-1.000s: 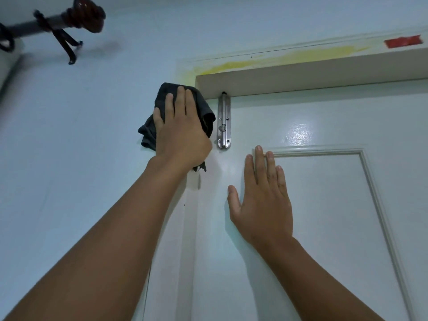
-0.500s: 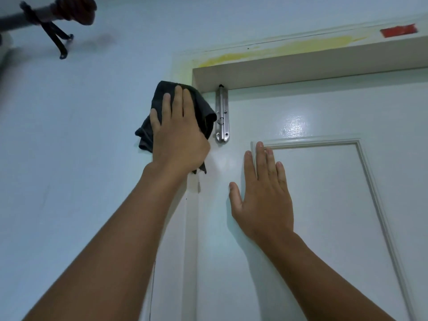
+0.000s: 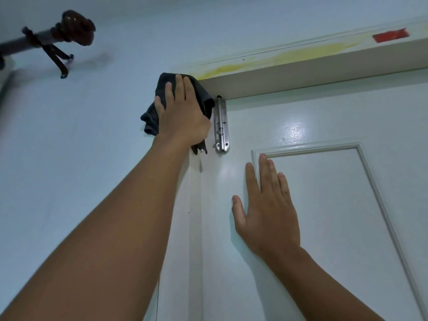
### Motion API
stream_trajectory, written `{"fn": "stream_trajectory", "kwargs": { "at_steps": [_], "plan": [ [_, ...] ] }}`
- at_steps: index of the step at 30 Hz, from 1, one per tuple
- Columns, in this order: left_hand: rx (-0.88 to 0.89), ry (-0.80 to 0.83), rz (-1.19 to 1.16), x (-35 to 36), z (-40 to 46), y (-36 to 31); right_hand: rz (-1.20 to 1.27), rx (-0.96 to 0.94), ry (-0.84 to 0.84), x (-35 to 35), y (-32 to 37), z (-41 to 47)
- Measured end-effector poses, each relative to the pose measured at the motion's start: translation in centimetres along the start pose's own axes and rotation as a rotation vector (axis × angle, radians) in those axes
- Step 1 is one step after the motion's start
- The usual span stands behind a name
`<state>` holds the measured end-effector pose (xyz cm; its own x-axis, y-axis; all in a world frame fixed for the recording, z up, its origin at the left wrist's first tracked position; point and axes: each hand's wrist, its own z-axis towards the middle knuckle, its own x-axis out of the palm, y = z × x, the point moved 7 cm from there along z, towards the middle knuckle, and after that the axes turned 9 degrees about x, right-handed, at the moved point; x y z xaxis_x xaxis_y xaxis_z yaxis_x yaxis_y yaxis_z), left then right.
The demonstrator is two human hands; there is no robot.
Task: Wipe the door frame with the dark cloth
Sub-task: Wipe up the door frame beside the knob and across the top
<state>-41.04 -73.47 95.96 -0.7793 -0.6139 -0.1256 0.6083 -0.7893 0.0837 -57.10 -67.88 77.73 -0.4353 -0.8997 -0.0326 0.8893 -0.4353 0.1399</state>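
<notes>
Here, the largest surface is the pale wall (image 3: 69, 158), filling the nine o'clock half of the view, and the white door (image 3: 324, 228) fills the four o'clock half. Between them the door frame (image 3: 301, 72) is seen, its top member running from the centre toward two o'clock, marked with a yellow smear (image 3: 289, 55) and a red strip (image 3: 390, 35).

The left hand (image 3: 183, 117) is raised to the frame's upper corner, about twelve o'clock of centre. Its fingers are laid nearly straight and close together, and the dark cloth (image 3: 159, 93) is pressed flat under them against the corner; no curl round the cloth can be made out, so it is judged to be held by pressure alone. The right hand (image 3: 266, 205) is spread flat on the door at five o'clock, fingers straight, nothing held.

Several risks are judged from this. The cloth may be dropped if pressure is eased during a stroke, since loose folds hang at its lower left. The metal bolt (image 3: 221, 125), just beside the cloth at three o'clock of it, may be snagged by the trailing edge. If the door is unlatched, it may be pushed by the bracing palm. At ten o'clock, the curtain rod (image 3: 46, 40) is well apart and is unlikely to be struck.
</notes>
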Motion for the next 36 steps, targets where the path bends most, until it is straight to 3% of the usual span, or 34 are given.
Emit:
{"fn": "stream_trajectory", "kwargs": {
  "at_steps": [5,10,17,21,28,36],
  "plan": [
    [0.007,-0.051,0.013,-0.1,2.9,-0.9,0.019,-0.005,-0.004,0.2,0.1,-0.1],
    [0.172,-0.092,0.020,0.0,3.2,-5.2,0.020,-0.011,0.011,0.3,-0.1,0.0],
    [-0.015,-0.122,0.050,-0.2,0.8,-0.2,0.047,-0.035,0.044,0.0,-0.4,-0.5],
    [-0.071,-0.107,0.057,0.2,1.2,-0.7,0.051,-0.033,0.049,-0.1,-0.7,-1.1],
    [0.077,-0.109,0.054,0.0,2.5,-2.3,0.036,-0.036,0.048,0.1,-0.7,-1.3],
    [-0.010,-0.033,0.056,0.2,1.7,-0.3,0.062,-0.059,0.142,-1.1,-1.7,-0.8]
  ]
}}
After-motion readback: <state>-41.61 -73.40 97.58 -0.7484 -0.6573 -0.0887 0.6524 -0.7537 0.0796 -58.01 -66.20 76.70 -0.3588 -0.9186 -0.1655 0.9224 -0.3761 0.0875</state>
